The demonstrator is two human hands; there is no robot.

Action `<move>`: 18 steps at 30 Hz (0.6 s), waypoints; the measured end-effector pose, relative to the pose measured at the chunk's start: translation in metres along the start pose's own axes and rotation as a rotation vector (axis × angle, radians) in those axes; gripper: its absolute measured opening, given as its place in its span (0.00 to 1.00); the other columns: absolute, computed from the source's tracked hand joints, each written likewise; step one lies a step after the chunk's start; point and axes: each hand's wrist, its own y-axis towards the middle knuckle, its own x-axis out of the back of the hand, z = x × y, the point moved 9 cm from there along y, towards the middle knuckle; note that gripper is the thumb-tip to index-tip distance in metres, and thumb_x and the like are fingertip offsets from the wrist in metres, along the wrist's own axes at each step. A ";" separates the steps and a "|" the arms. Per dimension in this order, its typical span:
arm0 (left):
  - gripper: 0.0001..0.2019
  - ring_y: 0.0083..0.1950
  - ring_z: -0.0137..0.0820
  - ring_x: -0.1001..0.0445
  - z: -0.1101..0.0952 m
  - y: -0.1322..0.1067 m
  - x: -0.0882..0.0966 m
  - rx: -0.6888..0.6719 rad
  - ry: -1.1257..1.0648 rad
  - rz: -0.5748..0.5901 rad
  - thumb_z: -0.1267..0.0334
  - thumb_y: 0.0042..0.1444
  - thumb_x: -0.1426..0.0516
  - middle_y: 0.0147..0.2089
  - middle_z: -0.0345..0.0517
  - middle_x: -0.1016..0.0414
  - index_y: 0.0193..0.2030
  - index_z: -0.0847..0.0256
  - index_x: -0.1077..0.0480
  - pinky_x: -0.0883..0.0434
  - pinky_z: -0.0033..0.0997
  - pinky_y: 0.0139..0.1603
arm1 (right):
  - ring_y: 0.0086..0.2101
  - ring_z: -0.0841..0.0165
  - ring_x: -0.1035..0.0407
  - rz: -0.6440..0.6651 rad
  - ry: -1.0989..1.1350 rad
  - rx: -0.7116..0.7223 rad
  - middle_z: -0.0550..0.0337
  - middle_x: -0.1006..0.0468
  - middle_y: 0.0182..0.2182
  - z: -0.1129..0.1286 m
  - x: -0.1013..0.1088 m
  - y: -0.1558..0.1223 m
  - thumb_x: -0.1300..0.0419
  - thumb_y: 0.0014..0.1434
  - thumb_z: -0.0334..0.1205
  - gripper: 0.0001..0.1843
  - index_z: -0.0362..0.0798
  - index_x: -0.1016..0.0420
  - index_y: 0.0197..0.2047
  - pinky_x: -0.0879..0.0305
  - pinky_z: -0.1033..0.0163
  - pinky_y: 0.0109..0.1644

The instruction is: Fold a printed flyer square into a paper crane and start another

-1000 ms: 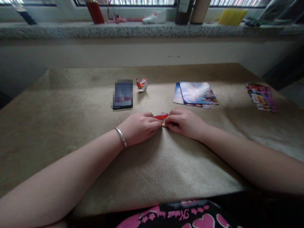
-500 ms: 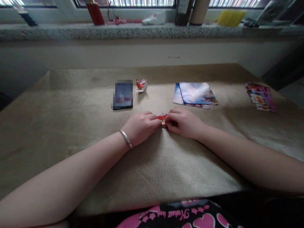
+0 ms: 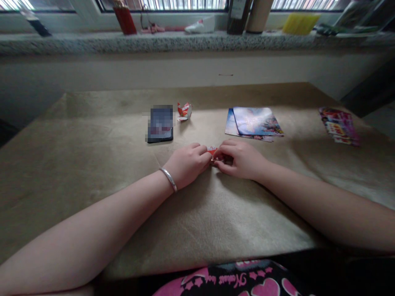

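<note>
Working at fingertip level over a tan-covered table (image 3: 197, 234), a person brings both hands together on a small red packet (image 3: 212, 150) in the view from the head camera. The packet lies at the middle of the table, mostly hidden, its printed edge showing between the hands. The left hand (image 3: 189, 165), below a silver bracelet (image 3: 168, 179), has its fingers bent close together over the near left end and appears to hold it; the thumb is out of sight. The right hand (image 3: 242, 159) curves thumb and forefinger toward the packet with a narrow gap inside the curl; whether their tips close on it cannot be told. Beyond the hands are a phone (image 3: 161, 127) with a blurred screen, a crumpled wrapper (image 3: 184, 112) just beside it, and overlapping picture sheets (image 3: 257, 122); colorful cards (image 3: 339, 126) lie well apart at right. The step in hand looks like fine two-handed handling of the packet; the next move would seem to call for a steady left hold and a precise right pinch.
</note>
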 end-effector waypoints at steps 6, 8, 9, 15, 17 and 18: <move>0.12 0.34 0.31 0.32 0.011 0.000 -0.004 0.054 -0.105 -0.010 0.62 0.62 0.48 0.31 0.45 0.28 0.31 0.63 0.27 0.33 0.28 0.35 | 0.33 0.68 0.34 0.017 0.016 -0.016 0.56 0.25 0.30 -0.005 -0.004 0.001 0.43 0.58 0.41 0.10 0.46 0.24 0.31 0.40 0.64 0.36; 0.12 0.34 0.31 0.31 0.013 -0.002 -0.005 0.049 -0.151 -0.008 0.61 0.62 0.47 0.31 0.44 0.28 0.31 0.62 0.27 0.33 0.28 0.36 | 0.32 0.68 0.34 0.016 0.040 -0.034 0.56 0.26 0.30 -0.007 -0.005 0.002 0.42 0.58 0.40 0.09 0.46 0.24 0.31 0.40 0.64 0.35; 0.12 0.35 0.30 0.31 0.013 -0.003 -0.005 0.047 -0.174 -0.011 0.61 0.61 0.47 0.31 0.44 0.28 0.31 0.61 0.26 0.32 0.28 0.37 | 0.32 0.69 0.34 0.019 0.055 -0.044 0.56 0.27 0.30 -0.008 -0.006 0.002 0.42 0.58 0.39 0.08 0.46 0.25 0.31 0.40 0.65 0.35; 0.10 0.37 0.28 0.28 0.012 -0.009 0.002 -0.003 -0.202 -0.054 0.63 0.62 0.49 0.40 0.45 0.24 0.40 0.60 0.25 0.32 0.26 0.38 | 0.30 0.70 0.35 0.048 0.137 -0.107 0.57 0.27 0.29 -0.014 -0.009 0.002 0.42 0.57 0.36 0.06 0.45 0.25 0.30 0.41 0.65 0.34; 0.11 0.38 0.27 0.26 0.008 -0.011 0.005 -0.057 -0.183 -0.073 0.64 0.62 0.49 0.42 0.43 0.23 0.46 0.58 0.27 0.31 0.26 0.39 | 0.30 0.71 0.35 0.054 0.189 -0.139 0.58 0.27 0.28 -0.019 -0.010 0.002 0.41 0.57 0.36 0.06 0.45 0.24 0.30 0.41 0.65 0.34; 0.12 0.38 0.27 0.26 0.007 -0.012 0.005 -0.083 -0.174 -0.077 0.64 0.62 0.49 0.41 0.41 0.22 0.47 0.56 0.27 0.31 0.25 0.38 | 0.29 0.71 0.35 0.056 0.219 -0.163 0.58 0.27 0.27 -0.022 -0.010 0.002 0.41 0.56 0.36 0.06 0.45 0.24 0.30 0.40 0.66 0.33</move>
